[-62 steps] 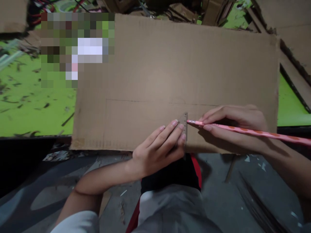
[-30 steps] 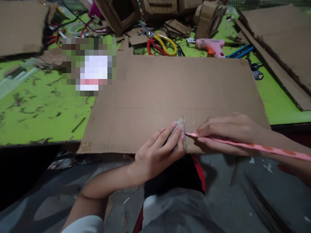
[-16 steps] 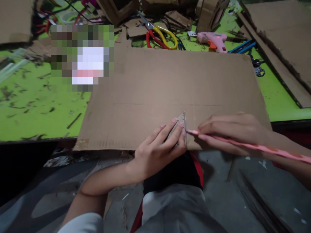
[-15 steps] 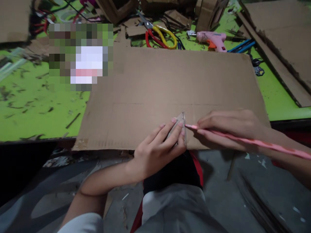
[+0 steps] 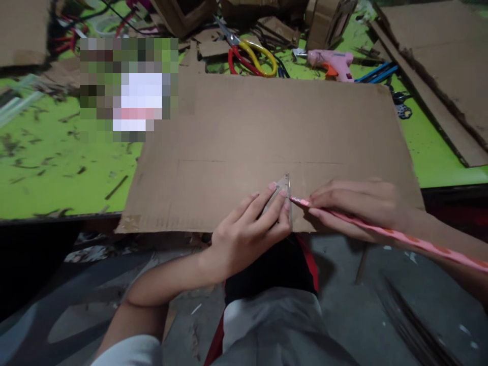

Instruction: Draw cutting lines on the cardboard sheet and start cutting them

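A large cardboard sheet [image 5: 247, 119] lies before me, its near edge reaching past the table. Thin drawn lines run across it. My left hand [image 5: 253, 221] presses a small clear set square [image 5: 282, 180] onto the sheet close to the near edge, its fingers resting on top and partly covering it. In my right hand [image 5: 354, 203] is a long pink pencil [image 5: 400, 234] with darker spots, pinched between thumb and fingers. The pencil's tip touches or nearly touches the right side of the set square.
Behind the sheet lie scissors [image 5: 251, 53] with red and yellow handles and a pink glue gun [image 5: 331, 62]. More cardboard [image 5: 446, 66] sits at the right. Scraps litter the green table [image 5: 41, 168]. A blurred patch hides something at the left.
The back end of the pencil has dropped lower, and my right hand has shifted slightly. The left hand keeps its place on the set square.
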`<state>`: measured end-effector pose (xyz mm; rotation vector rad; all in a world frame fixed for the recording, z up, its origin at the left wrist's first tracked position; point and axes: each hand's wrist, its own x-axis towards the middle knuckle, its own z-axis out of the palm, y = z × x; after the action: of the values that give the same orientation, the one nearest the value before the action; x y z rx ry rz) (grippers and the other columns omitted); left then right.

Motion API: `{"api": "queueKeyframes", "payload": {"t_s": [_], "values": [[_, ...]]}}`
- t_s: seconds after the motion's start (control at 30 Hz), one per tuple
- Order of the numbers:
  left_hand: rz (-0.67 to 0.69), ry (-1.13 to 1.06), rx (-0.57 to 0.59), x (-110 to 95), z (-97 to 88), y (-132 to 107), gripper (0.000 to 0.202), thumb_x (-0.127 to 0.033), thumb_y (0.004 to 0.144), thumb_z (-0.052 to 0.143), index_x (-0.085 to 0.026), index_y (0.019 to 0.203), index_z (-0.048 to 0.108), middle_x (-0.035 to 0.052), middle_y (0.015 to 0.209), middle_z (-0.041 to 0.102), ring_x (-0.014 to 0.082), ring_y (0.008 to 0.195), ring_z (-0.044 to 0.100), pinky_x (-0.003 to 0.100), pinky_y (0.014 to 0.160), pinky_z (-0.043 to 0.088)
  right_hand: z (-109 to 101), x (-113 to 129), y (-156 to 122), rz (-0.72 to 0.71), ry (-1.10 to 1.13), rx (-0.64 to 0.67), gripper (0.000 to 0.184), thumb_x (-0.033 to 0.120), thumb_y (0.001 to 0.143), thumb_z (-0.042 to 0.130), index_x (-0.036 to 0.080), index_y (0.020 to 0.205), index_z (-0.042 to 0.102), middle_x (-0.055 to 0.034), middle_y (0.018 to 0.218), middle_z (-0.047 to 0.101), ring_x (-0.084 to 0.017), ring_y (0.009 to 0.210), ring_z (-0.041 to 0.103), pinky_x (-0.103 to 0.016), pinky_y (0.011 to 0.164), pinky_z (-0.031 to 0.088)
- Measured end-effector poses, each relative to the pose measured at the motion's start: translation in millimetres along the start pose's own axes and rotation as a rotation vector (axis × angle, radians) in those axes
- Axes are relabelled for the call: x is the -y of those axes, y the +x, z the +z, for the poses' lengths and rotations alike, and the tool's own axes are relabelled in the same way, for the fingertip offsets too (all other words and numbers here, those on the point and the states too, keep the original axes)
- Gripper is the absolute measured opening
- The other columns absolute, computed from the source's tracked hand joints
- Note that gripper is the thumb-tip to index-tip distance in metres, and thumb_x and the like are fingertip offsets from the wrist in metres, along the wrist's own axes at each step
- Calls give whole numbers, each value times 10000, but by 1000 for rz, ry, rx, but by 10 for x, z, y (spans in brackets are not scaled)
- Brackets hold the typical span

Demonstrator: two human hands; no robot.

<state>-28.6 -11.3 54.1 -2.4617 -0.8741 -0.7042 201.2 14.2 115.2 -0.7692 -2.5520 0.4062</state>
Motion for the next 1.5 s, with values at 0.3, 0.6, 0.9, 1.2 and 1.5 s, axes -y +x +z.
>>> {"api": "queueKeyframes", "payload": {"t_s": [0.3,0.6,0.9,1.2,1.5], "values": [[-1,23,-30,-19,10,12,166,-173,861,607,-215,1016,646,0,1210,668,196,1121,625,282,892,509,21,11,-31,88,145,5,111,200,884,547,226,947,634,-9,850,701,-95,700,642,-197,600,478],[7,27,-29,-4,4,3,156,-174,873,591,-207,1015,647,9,1206,668,201,1120,626,283,890,508,33,-84,-25,292,365,83,136,329,858,605,221,831,683,-2,807,722,-111,688,662,-210,605,486],[7,20,-37,-12,-3,27,157,-161,883,575,-193,1019,647,20,1181,679,208,1088,644,280,844,528,-1,-91,-28,323,376,133,143,348,852,604,238,858,696,-6,841,726,-129,739,673,-230,662,505],[-24,7,-36,-54,53,-61,225,-118,898,515,-164,1099,608,73,1241,642,219,1166,593,299,941,492,-9,-144,-9,448,602,-433,322,443,844,601,199,634,595,-23,739,656,-105,624,618,-222,536,484],[-289,-10,-194,-250,308,-184,305,-112,809,620,-233,1071,521,105,1362,537,260,1395,252,598,1146,157,263,1,-129,401,440,-795,270,445,915,472,380,1174,436,-2,958,619,-62,427,437,-204,329,277]]}}
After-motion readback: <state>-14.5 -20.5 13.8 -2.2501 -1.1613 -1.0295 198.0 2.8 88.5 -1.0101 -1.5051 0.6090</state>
